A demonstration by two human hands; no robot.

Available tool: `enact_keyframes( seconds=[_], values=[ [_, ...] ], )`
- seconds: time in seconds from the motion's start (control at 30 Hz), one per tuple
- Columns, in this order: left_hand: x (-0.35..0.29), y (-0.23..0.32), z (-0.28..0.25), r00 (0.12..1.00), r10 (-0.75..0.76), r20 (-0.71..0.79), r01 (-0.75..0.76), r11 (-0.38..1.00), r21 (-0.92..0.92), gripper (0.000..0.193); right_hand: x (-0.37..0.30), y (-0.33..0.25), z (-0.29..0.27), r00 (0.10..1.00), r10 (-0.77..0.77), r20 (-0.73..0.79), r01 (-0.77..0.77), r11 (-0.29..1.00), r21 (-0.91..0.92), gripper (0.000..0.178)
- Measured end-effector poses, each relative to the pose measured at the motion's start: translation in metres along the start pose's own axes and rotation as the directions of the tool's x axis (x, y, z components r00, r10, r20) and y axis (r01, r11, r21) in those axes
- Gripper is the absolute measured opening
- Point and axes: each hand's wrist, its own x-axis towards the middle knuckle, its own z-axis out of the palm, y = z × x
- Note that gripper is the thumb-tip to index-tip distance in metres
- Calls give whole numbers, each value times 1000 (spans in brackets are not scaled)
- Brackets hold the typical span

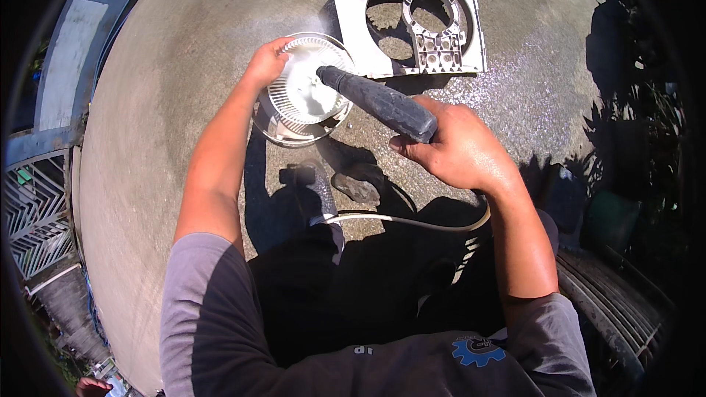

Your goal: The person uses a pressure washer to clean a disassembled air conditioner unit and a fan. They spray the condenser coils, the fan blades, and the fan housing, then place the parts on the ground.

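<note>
My left hand (pixel 267 64) grips the far left rim of a white finned blower wheel (pixel 282 103), which is tilted over a round pale rim (pixel 290 140) below it. In my right hand (pixel 467 148) is a dark spray gun (pixel 379 105) with a thick barrel, its tip aimed into the wheel. White spray or glare fills the wheel's middle. My right fingers wrap the gun's rear and partly hide behind it. A pale hose (pixel 412 220) curves from below my right wrist toward my shoe (pixel 316 185).
Beyond the wheel, a white plastic fan panel (pixel 351 23) with a large round opening lies on wet concrete (pixel 526 103). A stone-like dark lump (pixel 358 185) sits near my shoe. Metal slats (pixel 614 309) stand at right, a patterned gate (pixel 38 213) at left. Another person's hand (pixel 92 387) shows lower left.
</note>
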Motion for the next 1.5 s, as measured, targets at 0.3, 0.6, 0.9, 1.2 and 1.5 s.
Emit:
enact_keyframes(
  seconds=[0.3, 0.6, 0.9, 1.2, 1.5],
  values=[
    [12, 52, 3, 994, 73, -80, -85, 986, -146, 33, -3, -8, -1, 1000, -4, -16, 4, 1000, 4, 38],
    [23, 81, 12, 961, 233, -147, -214, 967, 135, 34, -2, -4, 5, 1000, 6, -24, -9, 993, -116, 41],
    [31, 63, 7, 959, 27, -282, 26, 983, 181, 36, -9, -5, -8, 999, 32, -30, -35, 995, -94, 41],
    [-12, -8, 5, 942, -235, -239, 306, 895, 325, 47, -32, 40, -45, 973, 199, -115, -173, 964, 202, 33],
    [-36, 48, 50, 986, 40, -161, 60, 818, 572, 67, -22, 91, -44, 948, 317, 6, -261, 770, 582, 22]
  ],
)
